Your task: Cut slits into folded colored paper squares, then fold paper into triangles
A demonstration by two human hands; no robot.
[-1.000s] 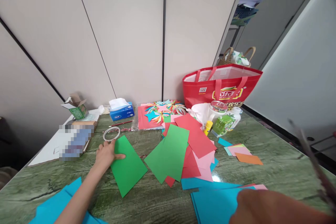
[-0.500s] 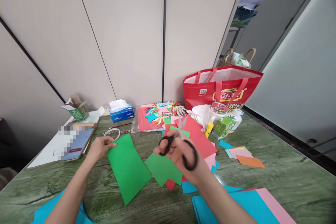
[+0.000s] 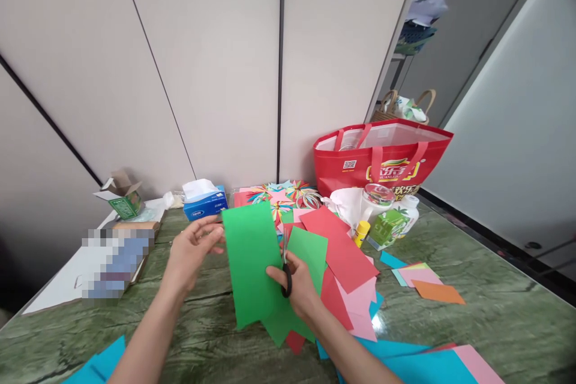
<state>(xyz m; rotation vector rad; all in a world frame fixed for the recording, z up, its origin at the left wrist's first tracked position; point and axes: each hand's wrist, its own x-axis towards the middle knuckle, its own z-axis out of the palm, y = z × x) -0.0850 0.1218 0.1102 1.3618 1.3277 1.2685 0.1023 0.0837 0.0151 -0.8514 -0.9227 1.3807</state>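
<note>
A bright green sheet of paper [image 3: 252, 270] stands upright between my hands. My left hand [image 3: 191, 252] has its fingers closed at the sheet's left edge, with the fingertips partly hidden. In my right hand [image 3: 299, 285] is a pair of scissors [image 3: 287, 279] with black handles, blades pointing up beside the sheet's right edge. The right thumb lies against the front of the green paper. Behind and below, a lighter green sheet [image 3: 310, 252] overlaps red paper [image 3: 342, 252] and pink paper [image 3: 355, 306] on the table.
Folded-paper decorations [image 3: 279, 195] lie at the back, near a blue tissue box [image 3: 204, 203]. To the right stand a red bag [image 3: 342, 165], a yellow glue stick [image 3: 361, 233] and a green carton [image 3: 387, 228]. Blue sheets [image 3: 423, 366] cover the front right; small paper pieces [image 3: 438, 291] lie farther right.
The green sheet has been raised upright and moved right by my left hand. My right hand has lowered and turned the scissors, bringing them to the sheet's right edge.
</note>
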